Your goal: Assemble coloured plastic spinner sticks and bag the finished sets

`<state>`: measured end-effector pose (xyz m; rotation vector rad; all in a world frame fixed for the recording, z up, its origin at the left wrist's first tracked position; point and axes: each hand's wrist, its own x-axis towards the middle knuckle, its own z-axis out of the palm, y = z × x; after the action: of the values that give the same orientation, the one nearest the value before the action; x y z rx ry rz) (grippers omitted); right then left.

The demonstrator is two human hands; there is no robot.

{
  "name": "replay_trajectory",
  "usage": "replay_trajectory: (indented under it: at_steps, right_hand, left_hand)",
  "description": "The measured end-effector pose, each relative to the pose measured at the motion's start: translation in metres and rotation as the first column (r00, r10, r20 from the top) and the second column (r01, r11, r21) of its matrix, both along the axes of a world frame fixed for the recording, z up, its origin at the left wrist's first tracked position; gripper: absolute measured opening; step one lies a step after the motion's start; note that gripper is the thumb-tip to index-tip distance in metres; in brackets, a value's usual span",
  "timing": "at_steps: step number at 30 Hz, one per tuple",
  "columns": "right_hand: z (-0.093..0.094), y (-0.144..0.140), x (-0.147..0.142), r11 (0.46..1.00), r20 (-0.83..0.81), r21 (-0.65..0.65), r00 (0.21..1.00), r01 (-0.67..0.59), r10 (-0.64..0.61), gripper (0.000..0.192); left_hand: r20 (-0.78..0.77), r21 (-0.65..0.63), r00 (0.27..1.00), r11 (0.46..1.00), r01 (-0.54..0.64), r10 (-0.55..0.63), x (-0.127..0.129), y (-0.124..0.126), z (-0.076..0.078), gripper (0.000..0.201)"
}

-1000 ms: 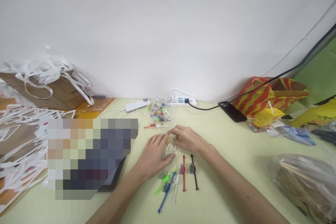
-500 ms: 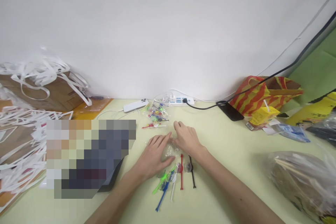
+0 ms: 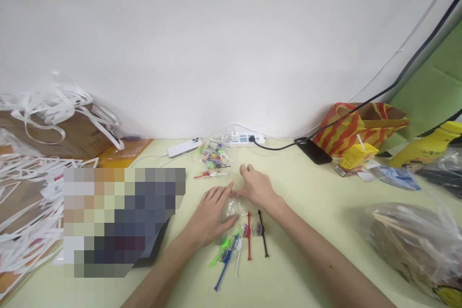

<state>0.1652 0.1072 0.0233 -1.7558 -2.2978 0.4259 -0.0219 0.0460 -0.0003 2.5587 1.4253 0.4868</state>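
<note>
On the table [image 3: 310,202], left hand [image 3: 209,216] flat on clear bag [image 3: 231,208], right hand [image 3: 257,187] spread, touching it

Left hand [image 3: 211,216] lies flat, palm down, on a small clear plastic bag [image 3: 232,208] on the pale yellow desk [image 3: 310,202]. Right hand [image 3: 257,187] rests just beside it, fingers [image 3: 244,171] spread, touching the bag's far edge. Coloured plastic arrow-shaped sticks with suction cups [image 3: 238,245] lie fanned just in front of both hands. A second clear bag of coloured sticks [image 3: 212,159] lies beyond, near a white power strip [image 3: 243,139].
</note>
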Motion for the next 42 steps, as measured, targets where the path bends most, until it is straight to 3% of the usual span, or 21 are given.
replay_trajectory:
  at_steps: [5, 8, 11, 14, 18, 22, 25, 28, 30, 33, 36, 42]
  right_hand:
    - [0.02, 0.007, 0.028, 0.993, -0.067, -0.109, 0.997, -0.035, 0.027, 0.032]
    - [0.029, -0.001, 0.026, 0.972, -0.22, -0.186, 0.97, -0.141, 0.099, 0.045]
    - [0.029, -0.011, 0.016, 0.913, -0.371, -0.277, 0.91, -0.298, 0.184, 0.065]
    - [0.027, -0.013, 0.014, 0.856, -0.46, -0.334, 0.861, -0.394, 0.217, 0.064]
    - [0.032, -0.006, 0.028, 0.768, -0.628, -0.403, 0.761, -0.499, 0.165, 0.061]
    - [0.038, -0.001, 0.038, 0.754, -0.673, -0.419, 0.731, -0.506, 0.117, 0.05]
    - [0.043, -0.001, 0.041, 0.828, -0.553, -0.407, 0.825, -0.386, 0.113, 0.043]
    - [0.056, -0.007, 0.046, 0.959, -0.293, -0.237, 0.953, -0.152, 0.079, 0.023]
    - [0.069, -0.017, 0.049, 0.989, -0.101, -0.126, 0.993, -0.077, 0.064, 0.02]
    - [0.085, -0.035, 0.046, 0.953, 0.068, -0.225, 0.973, -0.202, 0.222, 0.023]
    - [0.088, -0.052, 0.031, 0.905, 0.172, -0.315, 0.92, -0.287, 0.352, 0.02]
    - [0.075, -0.057, 0.007, 0.913, 0.371, -0.366, 0.871, -0.18, 0.321, 0.029]
  left_hand:
    - [-0.001, -0.003, 1.0, 1.0, 0.019, -0.019, 0.001, -0.001, 0.001, 0.074]
    - [-0.003, 0.01, 1.0, 1.0, 0.025, -0.025, 0.002, 0.0, 0.001, 0.073]
    - [-0.004, 0.013, 1.0, 1.0, 0.026, -0.026, 0.002, 0.0, 0.0, 0.076]
    - [0.0, 0.018, 0.999, 0.999, 0.035, -0.035, 0.002, 0.0, 0.0, 0.082]
    - [0.003, 0.023, 0.999, 0.999, 0.036, -0.036, 0.001, -0.001, -0.001, 0.084]
    - [-0.003, 0.022, 1.0, 0.999, 0.028, -0.028, 0.001, -0.001, -0.002, 0.079]
    - [-0.012, 0.027, 1.0, 0.999, 0.027, -0.027, 0.002, -0.002, -0.001, 0.079]
    - [-0.012, 0.023, 1.0, 0.999, 0.025, -0.025, 0.002, -0.002, 0.0, 0.081]
    - [-0.002, 0.026, 1.0, 0.999, 0.021, -0.021, 0.002, -0.001, -0.001, 0.082]
    - [0.013, 0.021, 1.0, 1.0, 0.016, -0.016, 0.002, -0.001, -0.001, 0.084]
    - [0.018, 0.004, 1.0, 1.0, 0.009, -0.009, 0.001, -0.001, -0.001, 0.087]
    - [-0.004, -0.011, 1.0, 1.0, -0.009, 0.009, 0.001, 0.0, 0.0, 0.086]
